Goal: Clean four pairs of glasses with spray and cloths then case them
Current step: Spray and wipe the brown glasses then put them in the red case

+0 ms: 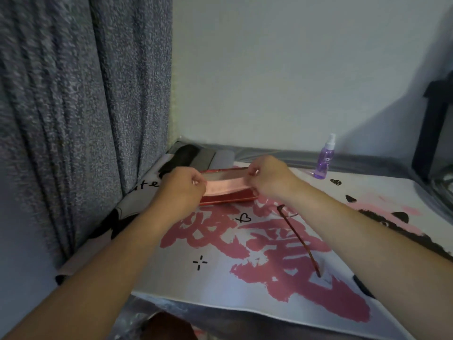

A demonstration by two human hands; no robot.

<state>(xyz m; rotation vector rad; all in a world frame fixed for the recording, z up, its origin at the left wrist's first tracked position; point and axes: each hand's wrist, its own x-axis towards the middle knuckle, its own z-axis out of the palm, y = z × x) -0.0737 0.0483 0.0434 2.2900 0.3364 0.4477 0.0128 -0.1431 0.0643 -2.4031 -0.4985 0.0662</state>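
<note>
stretching a pink cleaning cloth (224,186) taut, left hand (182,190) and right hand (268,179) pinch its ends above the open red glasses case (226,200), readying it for folding inside.

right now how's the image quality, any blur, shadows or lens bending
Head view: dim, bluish light; soft all over, with the curtain smeared by motion blur; a broad shadow falls on the wall behind the spray bottle; wide-angle bending bows the mat edges; both hands on the pink cloth read clearly enough.
</note>
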